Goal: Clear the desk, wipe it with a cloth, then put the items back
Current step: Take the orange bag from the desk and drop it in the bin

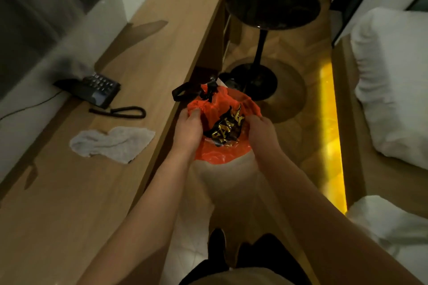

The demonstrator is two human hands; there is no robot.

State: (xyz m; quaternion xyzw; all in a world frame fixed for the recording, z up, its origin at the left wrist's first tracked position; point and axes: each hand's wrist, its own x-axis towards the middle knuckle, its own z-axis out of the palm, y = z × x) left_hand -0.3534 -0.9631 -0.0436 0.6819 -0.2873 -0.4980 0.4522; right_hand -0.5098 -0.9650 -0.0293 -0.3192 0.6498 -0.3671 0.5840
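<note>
Head view. Both hands hold an orange plastic bag [222, 132] with black-and-gold print, just off the counter [162, 37] edge and above the floor. The left hand [188, 129] pinches the bag's gathered rim on its near-left side; the right hand [259, 132] curls over the rim on the opposite side. A grey cloth [113, 143] lies crumpled on the counter, to the left of the left hand and apart from it. A black telephone [92, 89] with a coiled cord sits beyond the cloth. The bag appears to be an item handled off the counter; the step is best done by keeping both rims gathered so nothing spills, and setting it down flat. The bag's contents are hidden. Dark strapped objects beyond the hands are too dim to identify. A round black side table [273, 4] stands further off.
</note>
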